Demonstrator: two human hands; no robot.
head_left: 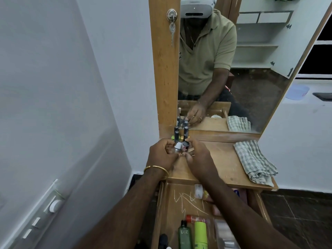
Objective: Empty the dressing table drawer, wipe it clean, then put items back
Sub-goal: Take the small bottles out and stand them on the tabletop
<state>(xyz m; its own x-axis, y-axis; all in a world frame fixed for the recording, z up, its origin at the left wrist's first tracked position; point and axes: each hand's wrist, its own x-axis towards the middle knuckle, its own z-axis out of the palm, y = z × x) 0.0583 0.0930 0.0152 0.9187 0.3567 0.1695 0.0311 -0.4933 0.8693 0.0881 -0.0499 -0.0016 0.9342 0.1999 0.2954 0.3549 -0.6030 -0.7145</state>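
Green bottle [184, 236] in drawer [162, 203], label "LUZ"

A home bedroom is showing: a wooden dressing table's mirror [233, 69] is reflecting open wardrobe shelves [256, 45].

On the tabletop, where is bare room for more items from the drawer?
Bare wood lies between the hands and the cloth, up to the mirror. The back left corner is crowded with small bottles.

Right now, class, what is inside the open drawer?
The drawer holds a dark green bottle, a lime green bottle, a red-capped tube and a clear packet. The forearms cover the rest.
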